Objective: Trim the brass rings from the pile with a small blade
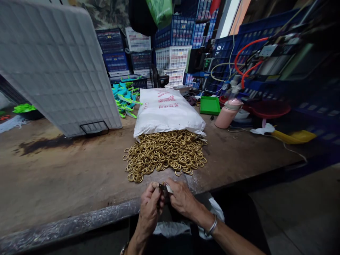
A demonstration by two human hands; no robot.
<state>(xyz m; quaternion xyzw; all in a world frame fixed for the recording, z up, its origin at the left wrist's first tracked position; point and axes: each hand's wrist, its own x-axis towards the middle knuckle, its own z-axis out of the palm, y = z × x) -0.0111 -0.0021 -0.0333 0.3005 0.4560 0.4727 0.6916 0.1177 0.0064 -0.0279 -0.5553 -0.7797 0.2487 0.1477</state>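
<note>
Both hands up at the near edge of the table [79, 170], fingertips almost meeting. Left hand [150, 205]: thumb and fingers pinched on a small dark piece [162, 187]. Right hand [184, 200]: curled in from the other side, closed at the same piece, with a pale bit [169, 188] by its thumb. Too small and shadowed to say what the dark piece is, whether a ring sits in it, or whether the pale bit is a tool or a wrap; its long axis can't be read either.

Key relation: pile of brass-coloured rings [165, 152] lies straight ahead of the hands, just beyond the fingertips, not touched by either. Pile spreads wider side to side than front to back. Near fringe is uneven: a small cluster sits ahead and to the left of the left hand; one loose ring [178, 175] lies almost directly ahead of the right hand's knuckles. Neither hand clearly nearer the pile as a whole.

Behind the pile, white sack [170, 111] on its side, mouth towards the person, rings at the opening. Green tray [209, 105] and pink bottle [227, 115] to the right of the sack, well apart from the hands.
</note>
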